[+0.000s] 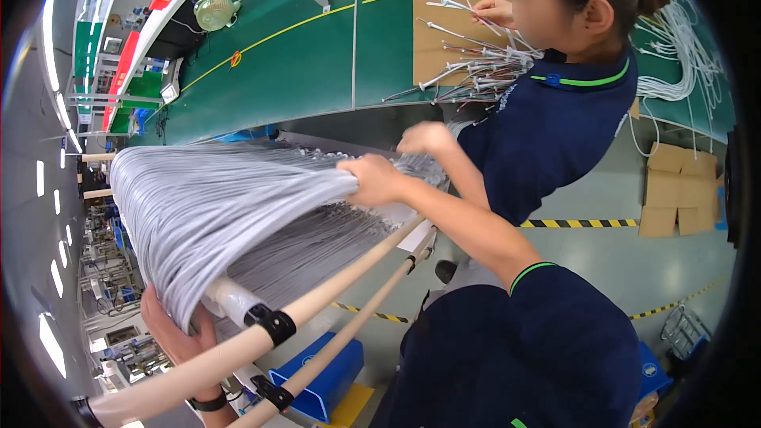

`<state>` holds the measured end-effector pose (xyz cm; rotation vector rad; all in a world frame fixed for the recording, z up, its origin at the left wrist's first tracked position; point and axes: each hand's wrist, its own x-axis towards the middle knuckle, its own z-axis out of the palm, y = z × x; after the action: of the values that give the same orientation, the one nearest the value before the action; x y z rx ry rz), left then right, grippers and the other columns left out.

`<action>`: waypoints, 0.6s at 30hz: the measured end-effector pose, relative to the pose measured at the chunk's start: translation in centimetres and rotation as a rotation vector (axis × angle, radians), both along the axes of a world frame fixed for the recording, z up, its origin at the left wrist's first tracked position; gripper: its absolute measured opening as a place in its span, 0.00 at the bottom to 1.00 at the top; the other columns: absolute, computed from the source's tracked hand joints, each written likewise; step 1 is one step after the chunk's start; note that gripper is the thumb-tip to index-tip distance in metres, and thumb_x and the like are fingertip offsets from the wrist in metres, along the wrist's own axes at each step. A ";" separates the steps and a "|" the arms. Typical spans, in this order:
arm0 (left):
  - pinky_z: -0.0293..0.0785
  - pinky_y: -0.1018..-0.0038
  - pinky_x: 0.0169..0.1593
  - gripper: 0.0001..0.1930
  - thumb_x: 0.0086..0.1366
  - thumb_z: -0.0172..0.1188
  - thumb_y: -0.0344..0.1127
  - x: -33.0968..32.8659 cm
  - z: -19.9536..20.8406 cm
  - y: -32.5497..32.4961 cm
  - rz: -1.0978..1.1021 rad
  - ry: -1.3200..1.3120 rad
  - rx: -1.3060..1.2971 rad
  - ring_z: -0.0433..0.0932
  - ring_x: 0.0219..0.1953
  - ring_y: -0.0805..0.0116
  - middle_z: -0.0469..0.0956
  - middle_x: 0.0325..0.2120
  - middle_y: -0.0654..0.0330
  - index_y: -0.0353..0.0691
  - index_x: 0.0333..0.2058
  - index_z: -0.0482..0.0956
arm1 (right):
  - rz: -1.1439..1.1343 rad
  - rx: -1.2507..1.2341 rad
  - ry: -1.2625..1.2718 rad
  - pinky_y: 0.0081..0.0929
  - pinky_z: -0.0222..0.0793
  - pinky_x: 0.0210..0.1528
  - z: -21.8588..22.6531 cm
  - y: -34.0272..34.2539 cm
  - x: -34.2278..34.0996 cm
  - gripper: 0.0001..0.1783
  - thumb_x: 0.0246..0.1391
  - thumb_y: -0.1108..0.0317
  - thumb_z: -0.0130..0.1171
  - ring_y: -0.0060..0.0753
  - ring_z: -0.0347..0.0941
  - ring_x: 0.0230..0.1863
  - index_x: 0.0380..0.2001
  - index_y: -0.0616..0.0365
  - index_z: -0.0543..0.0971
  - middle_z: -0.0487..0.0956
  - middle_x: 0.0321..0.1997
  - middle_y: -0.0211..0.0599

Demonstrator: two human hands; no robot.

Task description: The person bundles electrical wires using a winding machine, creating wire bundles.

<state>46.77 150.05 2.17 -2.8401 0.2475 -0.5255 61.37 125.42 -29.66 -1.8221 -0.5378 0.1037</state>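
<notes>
A thick bundle of grey wires [206,198] hangs draped over a cream pipe rack [333,289]. My right hand [374,181] is closed around the bundle where it narrows, near its right end. My left hand [176,334], with a dark wristband, reaches up under the hanging wires at the lower left; its fingertips are hidden among them. A co-worker in a navy shirt [555,127] stands close on the right, with one hand [424,139] on the wire ends just beyond my right hand and the other hand [495,9] at the bench.
A green workbench [317,55] runs along the top, bearing a brown board with loose white-tipped wire harnesses [483,67]. White cables [682,47] hang at the far right. Flattened cardboard [682,190] lies on the floor, a blue bin [325,376] sits under the rack, and a small fan [216,12] stands at upper left.
</notes>
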 end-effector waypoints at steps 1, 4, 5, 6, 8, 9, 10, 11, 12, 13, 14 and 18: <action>0.54 0.55 0.67 0.41 0.53 0.64 0.30 0.2 0.6 -0.1 0.023 0.061 -0.043 0.62 0.63 0.42 0.61 0.61 0.40 0.30 0.65 0.56 | -0.052 0.101 -0.066 0.45 0.72 0.36 2.4 -0.6 0.2 0.14 0.40 0.63 0.66 0.53 0.78 0.35 0.32 0.51 0.76 0.80 0.28 0.44; 0.46 0.58 0.71 0.51 0.52 0.69 0.39 1.0 3.1 0.3 -0.090 0.043 -0.179 0.52 0.69 0.45 0.52 0.68 0.43 0.33 0.69 0.48 | -0.068 0.224 -0.158 0.42 0.72 0.33 12.2 -2.0 0.2 0.12 0.41 0.65 0.67 0.53 0.77 0.33 0.29 0.54 0.75 0.79 0.26 0.45; 0.44 0.59 0.71 0.51 0.53 0.69 0.41 1.1 4.0 -0.2 -0.139 0.020 -0.181 0.51 0.70 0.49 0.50 0.69 0.45 0.33 0.69 0.47 | -0.055 0.221 -0.233 0.42 0.72 0.34 15.1 -2.0 0.3 0.12 0.41 0.65 0.66 0.54 0.78 0.33 0.29 0.55 0.76 0.79 0.26 0.46; 0.42 0.60 0.72 0.52 0.54 0.69 0.44 1.4 4.9 -0.7 -0.197 -0.002 -0.188 0.49 0.72 0.54 0.48 0.71 0.48 0.32 0.70 0.46 | -0.050 0.211 -0.306 0.43 0.72 0.34 18.0 -2.0 0.2 0.12 0.42 0.64 0.66 0.54 0.78 0.33 0.29 0.56 0.76 0.79 0.25 0.47; 0.39 0.59 0.73 0.54 0.55 0.68 0.49 1.4 7.1 -1.2 -0.246 0.043 -0.030 0.44 0.73 0.53 0.44 0.72 0.47 0.34 0.70 0.43 | -0.021 0.101 -0.403 0.44 0.73 0.34 24.4 -1.9 -0.6 0.12 0.41 0.64 0.65 0.58 0.78 0.32 0.30 0.57 0.76 0.79 0.24 0.50; 0.39 0.59 0.73 0.53 0.54 0.69 0.46 1.0 7.5 -1.3 -0.283 0.019 -0.046 0.44 0.73 0.52 0.44 0.72 0.47 0.34 0.70 0.44 | 0.000 0.076 -0.460 0.44 0.73 0.33 27.3 -1.5 -1.2 0.12 0.41 0.64 0.65 0.58 0.78 0.31 0.29 0.58 0.78 0.79 0.24 0.50; 0.40 0.58 0.72 0.52 0.54 0.69 0.42 0.8 8.0 -1.5 -0.330 -0.009 -0.064 0.44 0.73 0.51 0.44 0.72 0.46 0.33 0.70 0.46 | 0.012 0.046 -0.521 0.45 0.74 0.33 30.0 -1.3 -1.9 0.12 0.41 0.64 0.65 0.58 0.79 0.31 0.29 0.59 0.79 0.80 0.24 0.51; 0.41 0.59 0.72 0.50 0.51 0.70 0.36 0.3 8.7 -1.9 -0.285 -0.081 0.131 0.44 0.73 0.50 0.46 0.71 0.45 0.33 0.68 0.49 | 0.012 0.043 -0.541 0.45 0.74 0.33 32.7 -1.2 -2.6 0.12 0.41 0.64 0.65 0.58 0.79 0.31 0.29 0.59 0.79 0.80 0.24 0.51; 0.46 0.58 0.71 0.48 0.50 0.71 0.33 -0.3 9.6 -1.3 -0.330 -0.119 0.170 0.49 0.72 0.49 0.49 0.70 0.45 0.34 0.66 0.54 | 0.065 -0.040 -0.564 0.44 0.74 0.33 35.3 -1.0 -3.4 0.11 0.40 0.65 0.65 0.57 0.79 0.31 0.27 0.60 0.80 0.80 0.25 0.50; 0.50 0.56 0.69 0.46 0.52 0.71 0.33 -0.8 9.3 1.3 -0.171 -0.136 0.033 0.54 0.69 0.48 0.56 0.67 0.45 0.35 0.66 0.54 | 0.119 -0.127 -0.591 0.44 0.75 0.33 37.3 -0.6 -4.2 0.11 0.40 0.66 0.65 0.56 0.80 0.31 0.26 0.61 0.82 0.81 0.26 0.50; 0.54 0.53 0.68 0.45 0.53 0.70 0.34 -1.4 8.5 3.6 -0.013 -0.155 -0.108 0.60 0.67 0.48 0.63 0.64 0.46 0.36 0.66 0.54 | 0.128 -0.129 -0.619 0.44 0.75 0.33 38.9 -0.2 -5.0 0.11 0.40 0.66 0.65 0.56 0.80 0.31 0.26 0.61 0.82 0.81 0.26 0.50; 0.70 0.58 0.58 0.37 0.60 0.64 0.35 -2.7 8.5 1.7 0.060 -0.198 -0.466 0.75 0.53 0.52 0.75 0.49 0.50 0.38 0.65 0.56 | 0.073 -0.238 -0.811 0.43 0.76 0.33 43.5 3.3 -3.3 0.13 0.35 0.65 0.66 0.53 0.80 0.30 0.25 0.62 0.83 0.82 0.26 0.49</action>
<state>44.10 151.74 10.70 -3.1889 -0.0001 -0.9544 58.05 128.73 13.86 -2.0414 -1.1952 -0.5687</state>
